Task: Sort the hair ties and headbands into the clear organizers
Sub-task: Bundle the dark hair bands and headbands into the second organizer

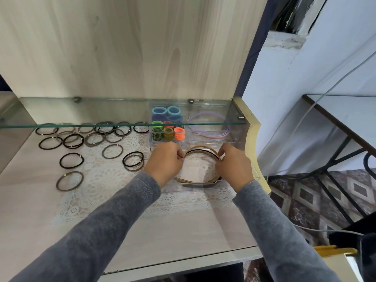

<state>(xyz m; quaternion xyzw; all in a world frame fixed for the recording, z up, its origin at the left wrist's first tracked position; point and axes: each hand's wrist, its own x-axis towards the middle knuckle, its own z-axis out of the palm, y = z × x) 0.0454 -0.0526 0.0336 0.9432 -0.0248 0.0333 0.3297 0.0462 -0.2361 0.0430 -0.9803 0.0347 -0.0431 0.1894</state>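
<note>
Headbands [201, 147] | arched between both grips | left hand [164, 159], right hand [234, 165] pinch opposite sides

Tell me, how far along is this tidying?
Done: the coloured hair ties and lilac headbands sit in the rear clear organizer. In hand: the left hand and right hand grip the gold and black headbands at the front clear tray. Left: many dark hair ties lie loose on the tabletop, so a good share remains.
</note>
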